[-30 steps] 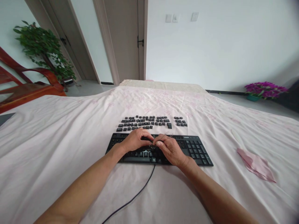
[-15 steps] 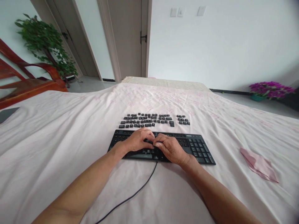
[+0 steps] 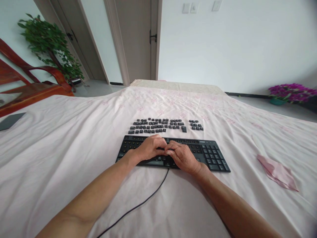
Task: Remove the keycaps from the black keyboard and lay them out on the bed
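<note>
A black computer keyboard (image 3: 215, 155) lies flat on the pink cloth, its number pad fitted with keycaps and much of its main area bare of them. Over its middle, my left hand (image 3: 152, 147) and my right hand (image 3: 182, 155) meet at the fingertips. Both are closed, fingers bent and pinched together low over the keys. Whatever is between the fingers is too small or hidden to make out. Just beyond the keyboard, loose black keycaps (image 3: 155, 127) lie in rows, with a smaller group of keycaps (image 3: 196, 125) to their right.
The keyboard's cable (image 3: 141, 205) runs toward me between my forearms. On the right lies a folded pink cloth (image 3: 277, 172). A dark flat object (image 3: 11, 121) rests at the left edge. A wooden chair (image 3: 37, 91) stands beyond the pale tablecloth (image 3: 74, 138).
The left fingers have drawn closer together, narrowing the gap between thumb and fingers. Both hands stay over the keyboard's middle. The whole view has shifted slightly.
</note>
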`<state>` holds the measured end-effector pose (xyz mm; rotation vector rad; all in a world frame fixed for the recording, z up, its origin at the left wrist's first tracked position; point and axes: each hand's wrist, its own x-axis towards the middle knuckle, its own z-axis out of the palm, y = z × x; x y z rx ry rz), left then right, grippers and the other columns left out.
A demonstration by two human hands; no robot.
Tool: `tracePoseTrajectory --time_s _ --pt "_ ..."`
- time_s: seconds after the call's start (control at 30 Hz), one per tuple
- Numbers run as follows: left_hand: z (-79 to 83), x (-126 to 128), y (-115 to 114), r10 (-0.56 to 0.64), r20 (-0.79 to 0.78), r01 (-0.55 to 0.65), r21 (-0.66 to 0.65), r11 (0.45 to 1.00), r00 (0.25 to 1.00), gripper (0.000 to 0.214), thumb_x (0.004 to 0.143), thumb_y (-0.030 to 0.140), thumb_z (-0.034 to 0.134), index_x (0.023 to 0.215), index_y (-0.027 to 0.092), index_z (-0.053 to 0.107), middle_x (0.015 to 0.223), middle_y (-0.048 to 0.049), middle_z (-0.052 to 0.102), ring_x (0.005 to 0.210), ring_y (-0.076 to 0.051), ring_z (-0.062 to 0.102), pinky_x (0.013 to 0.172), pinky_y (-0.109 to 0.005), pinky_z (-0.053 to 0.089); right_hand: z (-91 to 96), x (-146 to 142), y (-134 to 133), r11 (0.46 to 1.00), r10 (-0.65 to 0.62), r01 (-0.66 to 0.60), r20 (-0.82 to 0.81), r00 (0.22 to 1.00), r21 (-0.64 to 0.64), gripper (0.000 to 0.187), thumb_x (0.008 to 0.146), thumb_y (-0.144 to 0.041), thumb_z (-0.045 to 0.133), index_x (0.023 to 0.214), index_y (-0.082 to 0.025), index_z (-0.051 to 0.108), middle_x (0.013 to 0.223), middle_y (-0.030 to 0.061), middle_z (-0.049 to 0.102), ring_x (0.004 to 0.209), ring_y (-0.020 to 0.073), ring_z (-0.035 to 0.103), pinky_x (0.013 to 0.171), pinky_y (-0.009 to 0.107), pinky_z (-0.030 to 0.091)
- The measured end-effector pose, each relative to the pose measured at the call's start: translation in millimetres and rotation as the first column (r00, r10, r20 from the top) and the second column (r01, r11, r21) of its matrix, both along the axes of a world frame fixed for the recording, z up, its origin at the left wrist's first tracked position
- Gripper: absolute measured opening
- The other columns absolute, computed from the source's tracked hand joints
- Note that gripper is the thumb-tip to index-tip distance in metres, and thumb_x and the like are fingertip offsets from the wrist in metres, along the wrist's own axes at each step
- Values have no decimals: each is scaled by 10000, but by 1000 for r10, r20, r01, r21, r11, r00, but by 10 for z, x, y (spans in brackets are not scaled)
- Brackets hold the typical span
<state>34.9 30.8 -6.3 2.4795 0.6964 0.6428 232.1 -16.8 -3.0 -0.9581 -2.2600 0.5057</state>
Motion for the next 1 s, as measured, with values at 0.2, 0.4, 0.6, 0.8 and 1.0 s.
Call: tracePoseTrajectory --time_s 0.2,0.4,0.6,0.8,1.0 --pt "-4 23 -10 -66 9 67 -27 997 998 269 902 407 536 861 187 686 853 -29 645 836 -152 568 813 -252 414 -6 13 -39 1000 -9 9 -90 996 -2 330 967 -389 384 917 -218 663 802 54 638 727 179 585 713 297 463" --pt "-4 37 10 -48 55 54 -105 993 997 247 892 372 567 802 170 676 824 -23 635 810 -140 576 776 -238 428 -13 16 -27 998 -38 44 -146 988 34 286 976 -338 380 904 -209 625 831 52 645 786 174 610 756 290 474" --pt "-1 42 -3 50 44 -42 -156 987 998 163 781 312 709 873 180 680 812 9 651 761 -131 584 725 -230 433 -10 21 -9 986 -158 164 -173 972 20 261 974 -310 398 878 -200 613 833 43 652 782 164 621 752 279 477" --pt "38 69 -65 106 53 -95 -183 978 993 270 731 204 728 990 189 653 862 15 657 787 -135 597 741 -244 447 -3 20 -17 978 -203 210 -235 950 2 258 970 -316 404 873 -195 611 830 37 654 783 165 624 769 276 463" --pt "46 77 -71 113 74 -93 -229 969 991 359 726 177 730 1067 202 622 954 1 648 830 -135 601 777 -254 473 48 40 -53 919 -375 395 -329 867 -6 313 962 -347 387 837 -179 620 770 31 630 714 157 590 716 265 443"
